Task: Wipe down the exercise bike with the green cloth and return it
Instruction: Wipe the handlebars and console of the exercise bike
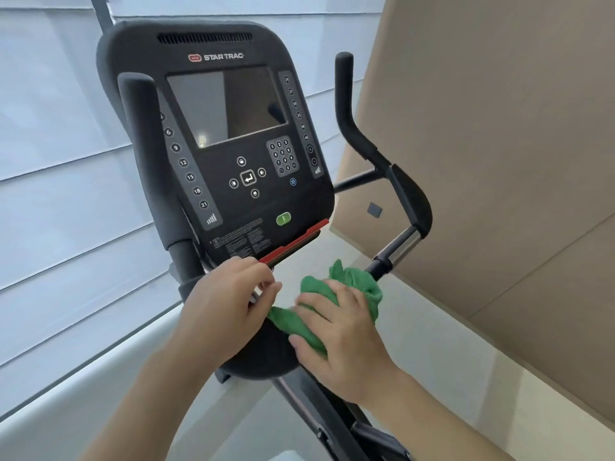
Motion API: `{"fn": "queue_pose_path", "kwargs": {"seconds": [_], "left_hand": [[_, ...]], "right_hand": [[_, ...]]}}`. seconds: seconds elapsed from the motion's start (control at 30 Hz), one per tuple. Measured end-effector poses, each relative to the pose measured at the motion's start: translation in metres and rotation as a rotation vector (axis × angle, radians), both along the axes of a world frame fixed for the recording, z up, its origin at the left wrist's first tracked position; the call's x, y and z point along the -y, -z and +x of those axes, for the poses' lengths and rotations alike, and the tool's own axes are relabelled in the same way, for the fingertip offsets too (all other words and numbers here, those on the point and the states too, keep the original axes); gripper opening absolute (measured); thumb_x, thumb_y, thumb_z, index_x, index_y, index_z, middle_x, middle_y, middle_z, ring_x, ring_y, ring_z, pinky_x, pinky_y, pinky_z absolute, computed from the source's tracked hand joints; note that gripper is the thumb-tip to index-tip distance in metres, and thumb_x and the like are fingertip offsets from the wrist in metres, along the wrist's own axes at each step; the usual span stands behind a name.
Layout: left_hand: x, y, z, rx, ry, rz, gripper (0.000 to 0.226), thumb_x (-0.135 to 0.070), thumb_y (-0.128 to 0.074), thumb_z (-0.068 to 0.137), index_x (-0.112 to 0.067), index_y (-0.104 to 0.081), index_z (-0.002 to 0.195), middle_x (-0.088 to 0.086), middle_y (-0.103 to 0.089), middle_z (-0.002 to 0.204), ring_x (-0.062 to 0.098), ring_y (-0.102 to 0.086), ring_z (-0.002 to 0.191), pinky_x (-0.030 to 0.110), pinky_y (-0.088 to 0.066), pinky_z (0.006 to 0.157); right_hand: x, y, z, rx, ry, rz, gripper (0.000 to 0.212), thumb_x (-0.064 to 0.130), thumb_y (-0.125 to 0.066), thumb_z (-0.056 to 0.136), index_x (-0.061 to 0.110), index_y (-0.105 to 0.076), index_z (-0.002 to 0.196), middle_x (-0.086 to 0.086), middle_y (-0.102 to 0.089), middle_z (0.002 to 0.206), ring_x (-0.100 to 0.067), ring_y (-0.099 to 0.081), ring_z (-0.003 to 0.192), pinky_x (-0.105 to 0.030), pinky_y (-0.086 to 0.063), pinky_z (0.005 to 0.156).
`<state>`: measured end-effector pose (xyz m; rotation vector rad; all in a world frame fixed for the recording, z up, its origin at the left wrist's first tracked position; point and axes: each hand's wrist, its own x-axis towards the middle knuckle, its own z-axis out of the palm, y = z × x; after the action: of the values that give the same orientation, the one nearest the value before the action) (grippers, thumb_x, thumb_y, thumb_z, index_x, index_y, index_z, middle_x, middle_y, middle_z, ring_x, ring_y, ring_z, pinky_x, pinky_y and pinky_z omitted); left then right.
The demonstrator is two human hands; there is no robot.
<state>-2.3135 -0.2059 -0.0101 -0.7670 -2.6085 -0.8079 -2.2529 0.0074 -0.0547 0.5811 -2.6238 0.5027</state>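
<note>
The green cloth (pixel 339 301) is sitting bunched at about five o'clock from the console (pixel 219 141), pressed onto the dark housing (pixel 266 354) just under the console's red lower lip (pixel 293 242). The right hand (pixel 339 334) is lying over the cloth with its fingers (pixel 316 299) curled round it, holding it against the exercise bike (pixel 213 134). The left hand (pixel 229 301), at seven o'clock from the console, is resting beside the cloth with its fingers (pixel 266 284) drawn narrow toward the red lip; whether they are pinching anything I cannot tell. By my reading the wiping is under way on the mid-frame. The screen (pixel 229 104) and the two handlebars (pixel 372 151) are showing no clear sign either way, so the console, the grips, the lower frame and the cloth's return probably remain.
</note>
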Motion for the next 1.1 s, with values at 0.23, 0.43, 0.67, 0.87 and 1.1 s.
{"fn": "queue_pose_path", "kwargs": {"seconds": [0.23,0.43,0.67,0.87,1.1], "left_hand": [[-0.014,0.009,0.008,-0.165,-0.132,-0.205,0.044,-0.037,-0.047,0.103,-0.022,-0.05,0.061,-0.01,-0.046,0.058,0.019,-0.045,0.056,0.034,-0.042,0.063],[-0.037,0.024,0.023,-0.254,-0.205,-0.283,0.041,-0.033,-0.053,0.101,-0.029,-0.033,0.066,-0.014,-0.028,0.064,0.016,-0.029,0.059,0.041,-0.048,0.082],[-0.046,0.04,0.024,-0.224,-0.265,-0.35,0.052,-0.039,-0.051,0.101,-0.024,-0.038,0.053,-0.007,-0.04,0.049,0.021,-0.038,0.047,0.038,-0.044,0.074],[-0.048,0.037,0.024,-0.233,-0.29,-0.337,0.053,-0.035,-0.052,0.098,-0.025,-0.032,0.051,-0.007,-0.031,0.046,0.019,-0.028,0.043,0.036,-0.042,0.07],[-0.049,0.033,0.033,-0.275,-0.361,-0.18,0.049,-0.033,-0.051,0.101,-0.026,-0.032,0.056,-0.012,-0.029,0.051,0.017,-0.035,0.05,0.022,-0.025,0.058]], "right_hand": [[-0.024,0.026,-0.039,-0.237,-0.119,0.069,0.033,0.041,-0.049,0.101,0.018,-0.073,0.101,0.002,-0.072,0.103,-0.032,-0.06,0.115,-0.045,-0.041,0.103],[-0.104,0.02,-0.111,-0.281,-0.246,0.121,0.034,0.036,-0.048,0.094,0.015,-0.072,0.082,-0.001,-0.07,0.083,-0.03,-0.063,0.086,-0.042,-0.047,0.078],[-0.198,0.004,-0.162,-0.289,0.014,0.134,0.032,0.023,-0.042,0.089,0.015,-0.069,0.074,-0.002,-0.07,0.077,-0.03,-0.063,0.076,-0.04,-0.045,0.074],[-0.182,0.003,-0.152,-0.207,0.112,0.064,0.032,0.022,-0.045,0.09,0.013,-0.066,0.069,-0.003,-0.068,0.072,-0.03,-0.06,0.074,-0.041,-0.043,0.073],[-0.063,0.011,-0.074,-0.098,-0.002,-0.107,0.028,0.023,-0.054,0.091,0.016,-0.061,0.065,0.003,-0.059,0.067,-0.024,-0.053,0.077,-0.043,-0.044,0.083]]}}
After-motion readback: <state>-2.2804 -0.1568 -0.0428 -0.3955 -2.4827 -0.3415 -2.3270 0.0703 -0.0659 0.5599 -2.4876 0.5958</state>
